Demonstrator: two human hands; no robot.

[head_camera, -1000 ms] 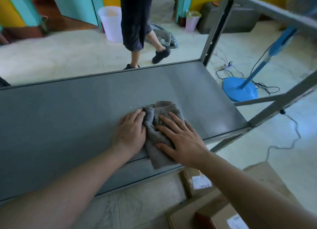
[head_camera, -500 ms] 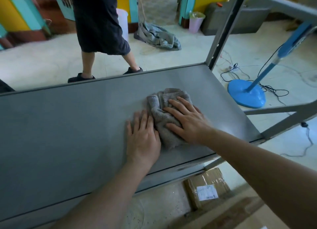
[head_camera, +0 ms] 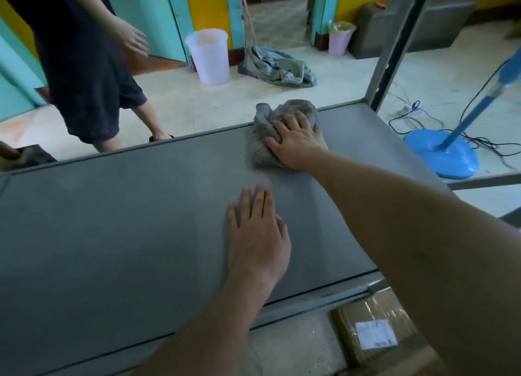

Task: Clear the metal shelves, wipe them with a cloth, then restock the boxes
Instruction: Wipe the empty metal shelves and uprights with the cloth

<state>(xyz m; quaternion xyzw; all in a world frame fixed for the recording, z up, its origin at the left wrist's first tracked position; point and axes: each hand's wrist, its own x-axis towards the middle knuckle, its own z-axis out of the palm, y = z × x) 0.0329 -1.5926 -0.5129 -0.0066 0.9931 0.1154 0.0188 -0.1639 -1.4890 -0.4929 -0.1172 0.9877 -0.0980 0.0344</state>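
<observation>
Cloth (head_camera: 265, 127) at far edge of metal shelf (head_camera: 112, 220), bunched under right hand (head_camera: 298, 141), which presses flat on it. Left hand (head_camera: 258, 234) flat on shelf, apart, holds nothing. Step: wiping. Next, likely: drag cloth leftward over rest of shelf.

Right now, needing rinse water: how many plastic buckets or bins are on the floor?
2. A white bucket stands beside the mop, left of the doorway; a pink bin with a bag liner stands right of the doorway. More may be hidden behind the standing person.
</observation>
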